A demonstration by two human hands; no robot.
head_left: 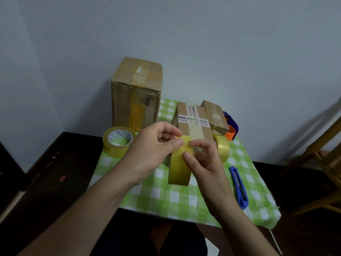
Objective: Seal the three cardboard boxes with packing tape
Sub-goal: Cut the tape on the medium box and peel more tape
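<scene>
Green checked cloth [166, 196] lies before a grey wall [239, 52]. At its back stand a big box [135, 93], mid box [193, 124] and small box [215, 115]. Just before the mid box, the left hand [151, 152] pinches a tape roll [180, 172] upright by its top; the right hand [206, 163] pinches its face. The roll is likely light and stiff, its film clingy: hold the rim. A knife [239, 187] lies right; the near cloth offers room.

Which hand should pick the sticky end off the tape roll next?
Probably the right hand. Its thumb and forefinger pinch at the face of the tape roll, where an end would lift. The left hand grips the roll's top, steadying it.
</scene>
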